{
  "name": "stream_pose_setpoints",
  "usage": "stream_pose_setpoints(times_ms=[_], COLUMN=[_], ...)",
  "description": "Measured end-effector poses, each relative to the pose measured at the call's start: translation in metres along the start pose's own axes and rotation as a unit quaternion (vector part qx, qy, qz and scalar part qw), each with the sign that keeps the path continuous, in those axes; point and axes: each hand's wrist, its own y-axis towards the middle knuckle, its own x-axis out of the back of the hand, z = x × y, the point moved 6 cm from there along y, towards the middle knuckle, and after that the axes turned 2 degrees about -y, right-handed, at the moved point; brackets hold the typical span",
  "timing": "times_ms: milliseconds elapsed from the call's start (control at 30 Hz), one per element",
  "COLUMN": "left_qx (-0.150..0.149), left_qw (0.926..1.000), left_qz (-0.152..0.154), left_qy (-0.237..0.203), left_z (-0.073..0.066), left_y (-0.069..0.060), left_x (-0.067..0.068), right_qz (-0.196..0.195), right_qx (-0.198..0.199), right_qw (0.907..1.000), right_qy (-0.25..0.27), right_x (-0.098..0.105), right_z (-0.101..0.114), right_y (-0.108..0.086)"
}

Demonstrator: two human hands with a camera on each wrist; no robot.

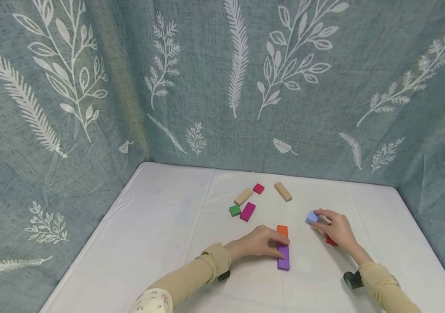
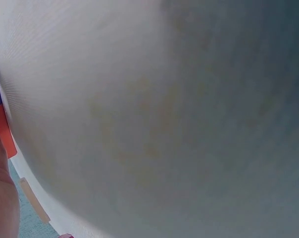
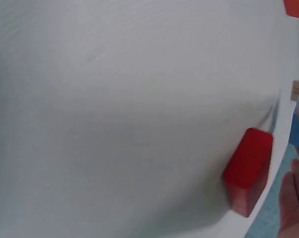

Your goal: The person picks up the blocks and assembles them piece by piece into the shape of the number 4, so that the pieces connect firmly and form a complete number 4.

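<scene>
On the white-covered table, an orange block (image 1: 282, 229) and a purple block (image 1: 283, 263) lie end to end in a line. My left hand (image 1: 259, 242) reaches over them from the left, its fingers and thumb holding them around where they meet. In the left wrist view, a finger rests against the orange block (image 2: 3, 130). Farther right, my right hand (image 1: 339, 230) pinches a light blue block (image 1: 312, 217) between thumb and fingers. A red block (image 1: 331, 241) stands partly hidden beneath that hand; the right wrist view shows the red block (image 3: 249, 166) more fully.
Toward the back lie a green block (image 1: 235, 211), a magenta block (image 1: 247, 211), a small pinkish-red block (image 1: 259, 188) and two plain wooden blocks, one left (image 1: 244, 196) and one right (image 1: 283, 191). A patterned teal curtain (image 1: 214, 87) hangs around the table (image 1: 160, 208).
</scene>
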Motion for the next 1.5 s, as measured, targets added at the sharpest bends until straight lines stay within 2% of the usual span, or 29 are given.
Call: stream_pose_setpoints(times_ms=[233,567,1033,1233,1500], left_qx=[-0.008,-0.003,0.007,0.009,-0.007], left_qw=[0.9998,1.0,1.0,0.9999,0.9999], left_qz=[0.0,-0.002,0.005,0.009,0.003], left_qy=[0.02,0.007,0.001,-0.004,0.007], left_z=[0.001,0.0,-0.001,0.001,0.001], left_y=[0.002,0.002,0.0,0.0,0.0], left_x=[0.001,0.002,0.002,0.0,0.0], right_qz=[0.0,0.006,0.011,0.007,0.003], right_qx=[0.011,0.025,0.025,0.037,0.054], right_qw=[0.9999,0.9996,0.9991,0.9986,0.9973], right_qy=[0.001,0.013,0.032,0.038,0.05], right_x=[-0.001,0.001,0.004,0.005,0.005], right_z=[0.007,0.03,0.046,0.056,0.07], right_y=[0.007,0.017,0.024,0.028,0.031])
